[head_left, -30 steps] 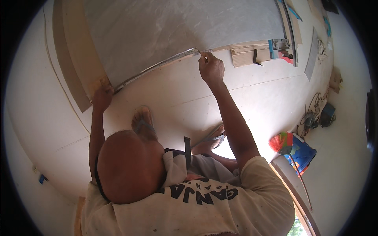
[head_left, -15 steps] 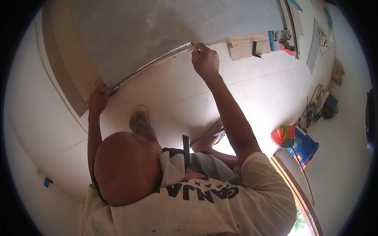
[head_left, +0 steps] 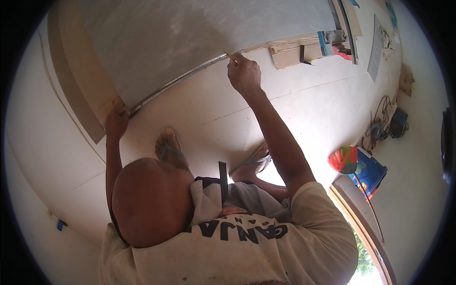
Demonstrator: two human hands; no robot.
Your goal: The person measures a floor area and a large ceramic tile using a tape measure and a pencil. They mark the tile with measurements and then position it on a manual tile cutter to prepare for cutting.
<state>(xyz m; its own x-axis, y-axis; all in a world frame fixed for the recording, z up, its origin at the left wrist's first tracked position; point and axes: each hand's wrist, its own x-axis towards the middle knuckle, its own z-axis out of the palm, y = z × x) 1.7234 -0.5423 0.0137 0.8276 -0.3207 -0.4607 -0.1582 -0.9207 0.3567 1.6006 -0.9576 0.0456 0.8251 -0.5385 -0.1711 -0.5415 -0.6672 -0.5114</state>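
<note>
A large grey slab [head_left: 161,38] lies on the floor, with a shiny metal strip [head_left: 175,80] along its near edge. My left hand [head_left: 118,122] is closed at the strip's left end, beside a tan board [head_left: 97,85] at the slab's corner. My right hand [head_left: 244,72] is pinched at the strip's right end, on a small light thing I cannot make out.
Cardboard [head_left: 289,54] with a black square [head_left: 304,59] and tools [head_left: 332,42] lie right of my right hand. A broom [head_left: 343,159], a blue container [head_left: 370,175] and cabled tools [head_left: 380,130] lie at the right. A doorway [head_left: 368,254] is at lower right. My sandalled feet are below the slab.
The slab, strip and both hands sit slightly higher and further left in the picture. Both hands remain at the strip's two ends.
</note>
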